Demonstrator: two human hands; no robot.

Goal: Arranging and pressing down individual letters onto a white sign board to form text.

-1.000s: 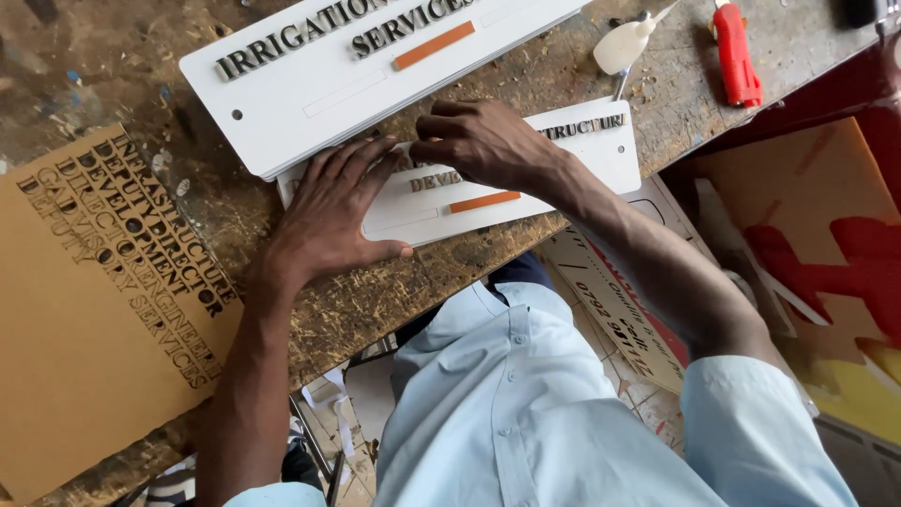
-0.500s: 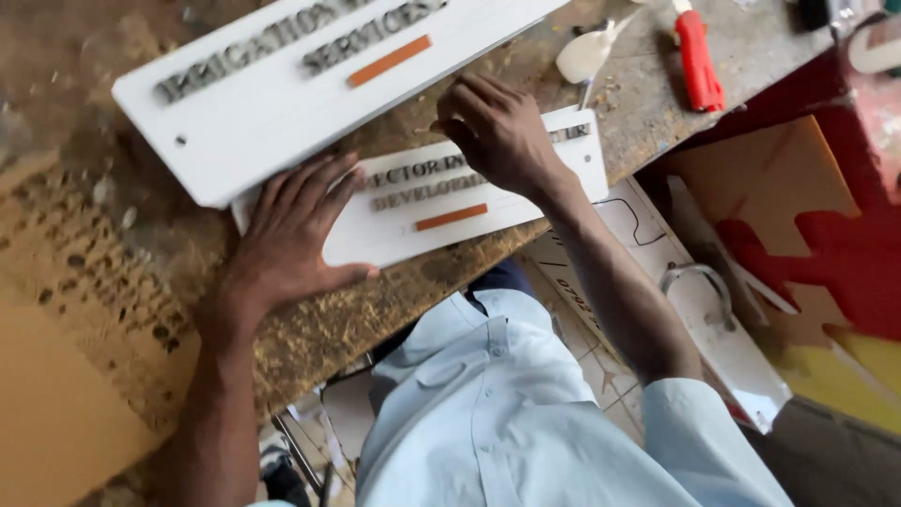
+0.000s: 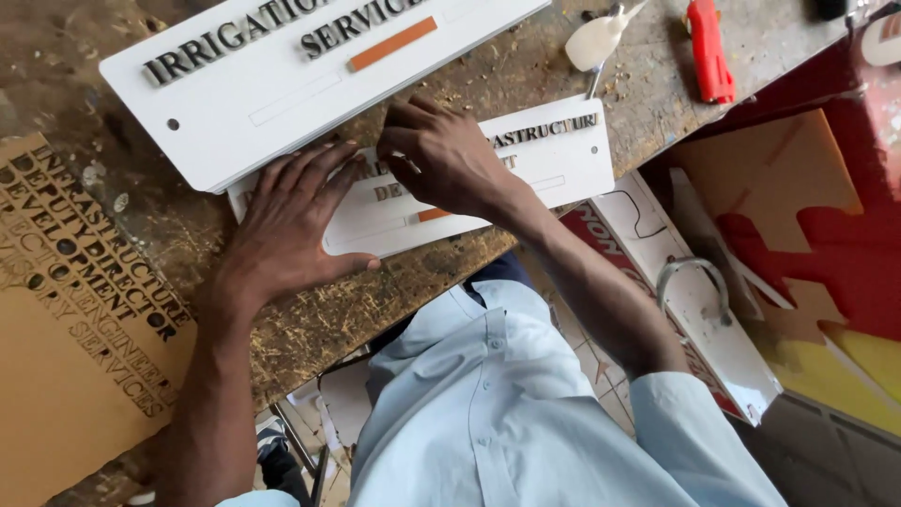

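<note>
Person is wearing a pale blue button-front cotton shirt (image 3: 507, 404) with a collar; small pale buttons running down the placket. Sleeves are sitting pushed up above the elbows. Both forearms showing bare; no rings visible.

Bare bench (image 3: 526, 66) beyond small plaque (image 3: 563, 155); large plaque (image 3: 282, 84), glue bottle (image 3: 593, 42) crowding.

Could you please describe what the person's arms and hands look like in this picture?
Both hands, left and right, are bare, with no gloves, rings or watch visible. The forearms are bare too. A light blue buttoned shirt has its sleeves pushed up near the elbows.
</note>
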